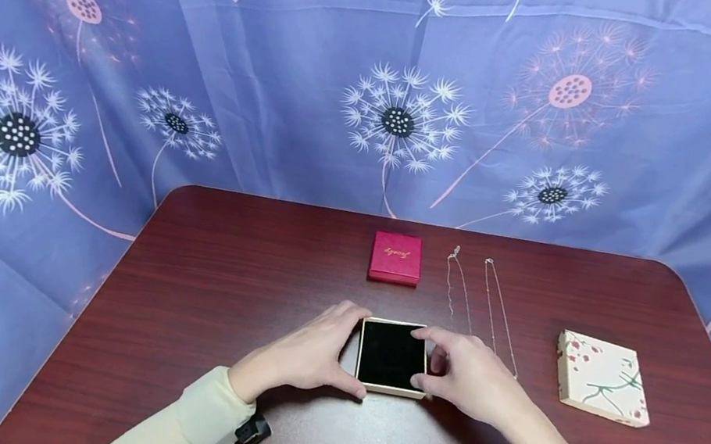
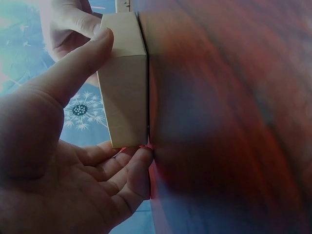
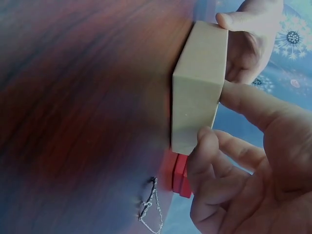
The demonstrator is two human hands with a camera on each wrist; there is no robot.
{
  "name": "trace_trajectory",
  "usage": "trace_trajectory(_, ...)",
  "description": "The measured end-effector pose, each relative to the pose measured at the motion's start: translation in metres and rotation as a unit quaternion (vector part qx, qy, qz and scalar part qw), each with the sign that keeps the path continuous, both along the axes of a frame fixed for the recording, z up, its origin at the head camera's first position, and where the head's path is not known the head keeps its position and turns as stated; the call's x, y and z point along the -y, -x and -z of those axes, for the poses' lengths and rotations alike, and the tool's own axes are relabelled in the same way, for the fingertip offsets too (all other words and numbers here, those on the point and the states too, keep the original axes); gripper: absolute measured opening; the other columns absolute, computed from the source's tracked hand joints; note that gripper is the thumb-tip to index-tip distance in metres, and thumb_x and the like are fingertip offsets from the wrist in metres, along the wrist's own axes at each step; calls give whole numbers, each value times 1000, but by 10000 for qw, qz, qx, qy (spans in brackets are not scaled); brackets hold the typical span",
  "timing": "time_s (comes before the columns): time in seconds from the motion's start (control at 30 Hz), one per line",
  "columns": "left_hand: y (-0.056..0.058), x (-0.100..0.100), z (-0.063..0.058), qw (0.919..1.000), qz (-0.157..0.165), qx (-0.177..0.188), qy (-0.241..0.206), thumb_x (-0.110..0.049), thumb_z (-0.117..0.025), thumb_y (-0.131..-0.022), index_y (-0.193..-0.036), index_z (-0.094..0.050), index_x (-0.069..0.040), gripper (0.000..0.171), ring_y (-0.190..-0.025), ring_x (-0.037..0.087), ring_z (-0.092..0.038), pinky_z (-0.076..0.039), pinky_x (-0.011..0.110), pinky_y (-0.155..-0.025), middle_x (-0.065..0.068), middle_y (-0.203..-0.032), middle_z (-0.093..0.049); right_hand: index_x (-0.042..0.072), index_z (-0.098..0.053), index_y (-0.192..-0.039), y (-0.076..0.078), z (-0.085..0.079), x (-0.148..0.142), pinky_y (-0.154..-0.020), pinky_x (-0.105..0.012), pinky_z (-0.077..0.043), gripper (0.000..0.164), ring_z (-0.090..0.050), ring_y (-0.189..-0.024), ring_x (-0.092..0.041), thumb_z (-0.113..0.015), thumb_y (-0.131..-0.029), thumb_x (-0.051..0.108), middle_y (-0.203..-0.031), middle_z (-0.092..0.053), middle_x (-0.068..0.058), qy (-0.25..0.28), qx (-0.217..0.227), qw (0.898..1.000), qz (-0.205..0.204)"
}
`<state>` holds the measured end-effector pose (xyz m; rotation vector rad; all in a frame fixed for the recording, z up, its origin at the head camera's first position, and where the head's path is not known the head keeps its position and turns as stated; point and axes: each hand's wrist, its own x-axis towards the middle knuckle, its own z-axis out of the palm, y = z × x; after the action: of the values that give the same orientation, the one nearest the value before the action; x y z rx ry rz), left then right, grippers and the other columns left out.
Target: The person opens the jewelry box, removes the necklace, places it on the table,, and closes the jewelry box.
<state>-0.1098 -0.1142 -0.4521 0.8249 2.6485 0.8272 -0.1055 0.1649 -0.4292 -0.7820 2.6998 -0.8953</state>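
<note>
A shallow cream jewelry box [image 1: 394, 391] without its lid lies on the table, and a black pad [image 1: 391, 355] fills its inside. My left hand [image 1: 322, 347] grips the box's left side, thumb by the near corner and fingers by the far corner. At the right side, my right hand [image 1: 471, 373] has its index finger and thumb over the rim, their tips at the pad's right edge. The right wrist view shows its other fingers [image 3: 207, 146] curled beside the box wall [image 3: 197, 107]. Whether the right fingertips pinch the pad is hard to see.
Behind the box stands a closed red jewelry box [image 1: 396, 257]. Two thin silver chains, one bunched at its end [image 1: 455, 254] and one in a long loop [image 1: 491, 301], lie right of it. A cream floral lid [image 1: 606, 381] sits far right. A blue curtain [image 1: 308, 87] hangs behind the table.
</note>
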Motion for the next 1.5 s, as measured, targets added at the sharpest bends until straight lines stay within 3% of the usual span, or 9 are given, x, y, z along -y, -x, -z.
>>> trace_trajectory(0.33, 1, -1, -1, 10000, 10, -26, 8, -45, -99, -71, -151, -47, -5, 104, -133, 22, -51, -40, 39, -117, 7, -141, -53, 12, -69, -133, 1, 6, 3, -57, -27, -43, 60, -47, -60, -1, -91, -80, 27, -70, -54, 18, -433, -10, 9989, 201)
trace_trajectory(1.1, 1, 0, 0, 10000, 15, 49, -25, -44, -99, -70, -153, -46, -7, 105, -134, 21, -50, -41, 39, -117, 5, -142, -53, 13, -69, -132, 2, 7, 10, -53, -30, -42, 59, -49, -56, -4, -91, -79, 28, -66, -54, 17, -581, 225, 9971, 443)
trace_trajectory(1.3, 1, 2, 2, 10000, 51, 55, -45, -43, -98, -71, -154, -45, -7, 105, -135, 21, -50, -39, 39, -119, 4, -144, -53, 12, -68, -133, 1, 7, 9, -53, -29, -42, 57, -48, -56, -3, -90, -82, 27, -66, -54, 17, -472, 274, 9977, 401)
trace_trajectory(1.5, 1, 2, 2, 10000, 32, 52, -32, -43, -98, -71, -154, -45, -7, 105, -137, 20, -49, -38, 38, -120, 4, -144, -53, 7, -66, -136, -2, -4, 0, -56, -27, -43, 54, -49, -57, -2, -85, -90, 27, -69, -57, 16, -43, 250, 9995, 202)
